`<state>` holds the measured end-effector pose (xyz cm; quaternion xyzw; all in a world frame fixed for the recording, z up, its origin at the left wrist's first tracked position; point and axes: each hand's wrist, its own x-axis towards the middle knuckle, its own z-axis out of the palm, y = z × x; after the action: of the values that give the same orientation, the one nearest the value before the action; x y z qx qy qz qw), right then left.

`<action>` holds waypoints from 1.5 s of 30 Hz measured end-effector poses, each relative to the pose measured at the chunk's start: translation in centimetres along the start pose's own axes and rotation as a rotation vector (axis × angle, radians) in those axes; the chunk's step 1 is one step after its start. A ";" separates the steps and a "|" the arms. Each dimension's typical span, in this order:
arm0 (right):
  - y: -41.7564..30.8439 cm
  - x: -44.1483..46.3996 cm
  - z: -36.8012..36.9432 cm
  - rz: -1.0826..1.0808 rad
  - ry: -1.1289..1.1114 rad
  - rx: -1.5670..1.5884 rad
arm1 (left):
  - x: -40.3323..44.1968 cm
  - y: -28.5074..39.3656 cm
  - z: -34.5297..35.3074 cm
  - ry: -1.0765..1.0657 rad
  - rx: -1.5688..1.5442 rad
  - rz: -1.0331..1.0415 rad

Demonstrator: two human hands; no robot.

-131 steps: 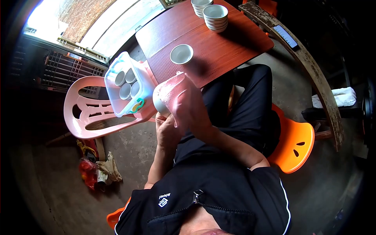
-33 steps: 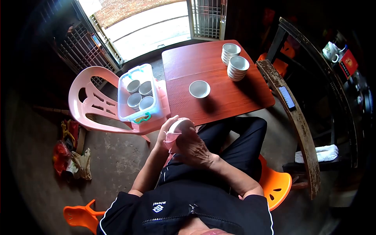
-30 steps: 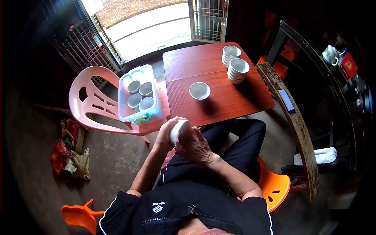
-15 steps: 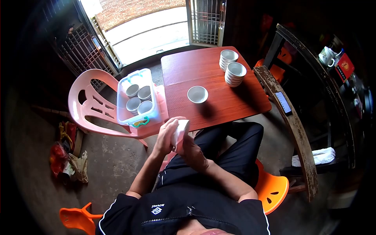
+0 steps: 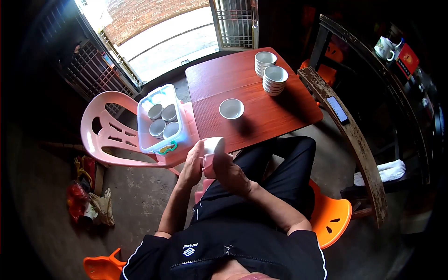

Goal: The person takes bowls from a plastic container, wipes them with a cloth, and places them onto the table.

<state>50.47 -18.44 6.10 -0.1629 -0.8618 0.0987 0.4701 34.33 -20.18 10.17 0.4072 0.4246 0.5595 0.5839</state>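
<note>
— Above the lap [image 5: 228, 198], what is the state of each hand?

— The left hand [image 5: 190, 165] is narrowed around one side of the held bowl [image 5: 214, 145]. The right hand [image 5: 232, 176] closes in from the other side; its fingertips are hidden. The pink cloth [image 5: 208, 164] lies between the palms, against the bowl.

— How should the bowl be gripped?

— Support it by the outer wall with the left hand, low over the lap. Press the cloth evenly with the right, and turn the bowl in small steps so that each part of the wall and rim meets fabric. Avoid squeezing the rim; smooth glaze may slip.

— Any clearance to watch?

— Yes. The bench [image 5: 212, 80] edge is near; keep the rim off it. To the left, the clear tub [image 5: 182, 122] on the pink chair [image 5: 105, 154] contains more bowls [image 5: 157, 128].

— And farther out?

— A single bowl [image 5: 231, 108] sits upright on the bench. Beyond it stand two stacks [image 5: 274, 83]; keep sleeves and elbows away from both.
</note>
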 end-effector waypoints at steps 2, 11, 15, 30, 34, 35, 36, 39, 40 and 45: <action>-0.7 -0.1 -0.4 0.246 -0.107 0.170 | -0.5 1.0 0.8 0.034 -0.014 -0.016; -1.5 1.8 -0.4 0.098 -0.158 0.070 | 0.0 2.6 0.5 0.061 0.063 0.138; -1.4 1.5 -1.0 0.237 -0.396 0.117 | 0.3 2.2 0.9 0.064 -0.217 -0.016; -2.7 0.6 -2.3 0.907 0.045 1.729 | -0.4 -0.1 2.8 0.220 0.538 0.519; -3.5 2.1 -2.3 0.705 0.130 1.131 | -0.4 -0.1 3.4 0.246 0.608 0.635; -3.4 1.6 -1.6 0.454 0.074 0.709 | -0.3 0.0 3.6 0.247 0.618 0.648; -3.3 1.1 -0.8 0.249 0.120 0.368 | -0.2 0.4 3.5 0.211 0.340 0.480; -0.7 -0.4 0.8 0.079 0.004 0.134 | -0.1 2.0 3.0 0.203 -0.098 -0.082; -0.2 -0.8 0.9 0.063 0.067 0.147 | -0.4 2.8 3.6 0.187 -0.035 -0.124; -3.0 1.9 -2.6 0.796 0.148 1.081 | -0.5 0.7 2.5 -0.015 0.253 0.183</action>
<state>51.18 -20.45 9.94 -0.2161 -0.5312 0.6703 0.4711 36.49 -20.63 11.62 0.5187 0.4485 0.5494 0.4775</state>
